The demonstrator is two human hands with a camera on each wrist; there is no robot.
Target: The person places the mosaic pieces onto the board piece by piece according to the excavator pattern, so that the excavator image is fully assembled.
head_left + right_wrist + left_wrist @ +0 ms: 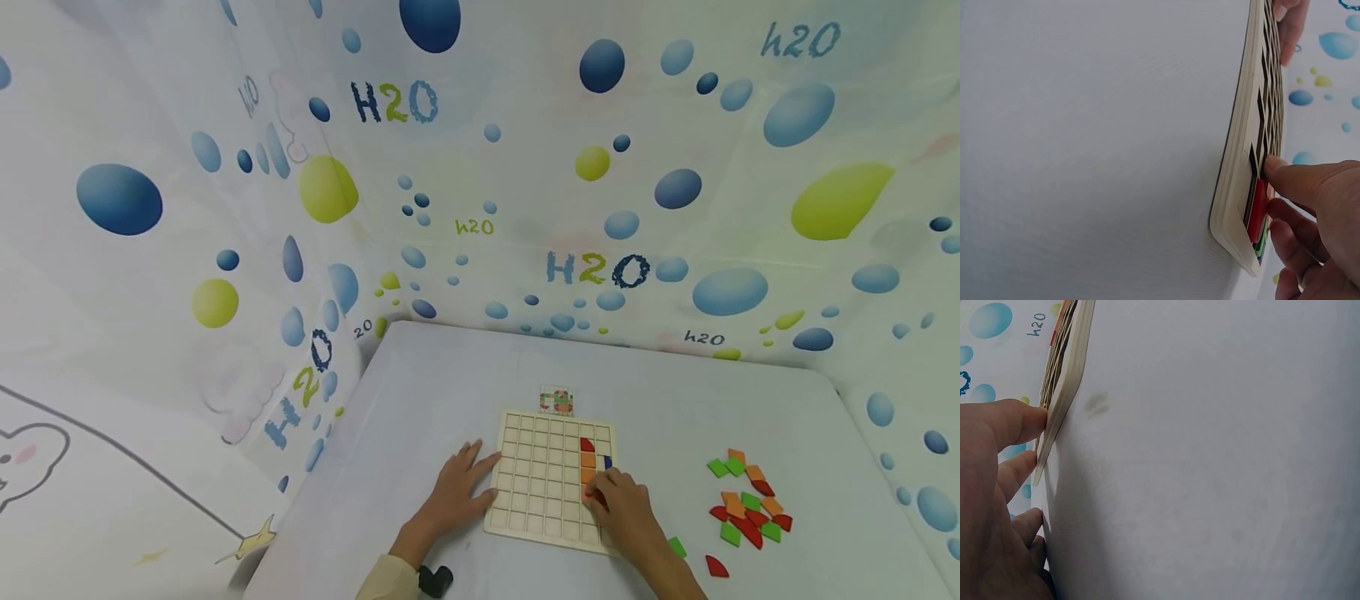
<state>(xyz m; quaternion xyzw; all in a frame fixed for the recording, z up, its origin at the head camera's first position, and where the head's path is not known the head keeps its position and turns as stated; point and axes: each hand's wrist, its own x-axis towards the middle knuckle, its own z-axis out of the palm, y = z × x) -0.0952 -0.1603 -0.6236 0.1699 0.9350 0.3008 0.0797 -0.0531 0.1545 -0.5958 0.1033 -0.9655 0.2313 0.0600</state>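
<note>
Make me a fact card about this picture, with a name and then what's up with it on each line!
Board: wooden grid, flat on the white table
Left hand: fingers spread, touching the board's left edge
Right hand: at the board's right side; whether it pinches anything is hard to tell
On board: red piece, orange pieces, blue piece
Loose pieces: red, orange, green; right of board
Picture card: by the board's far edge

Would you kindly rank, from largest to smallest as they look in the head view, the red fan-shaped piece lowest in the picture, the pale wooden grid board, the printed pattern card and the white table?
1. White table
2. Pale wooden grid board
3. Printed pattern card
4. Red fan-shaped piece
</note>
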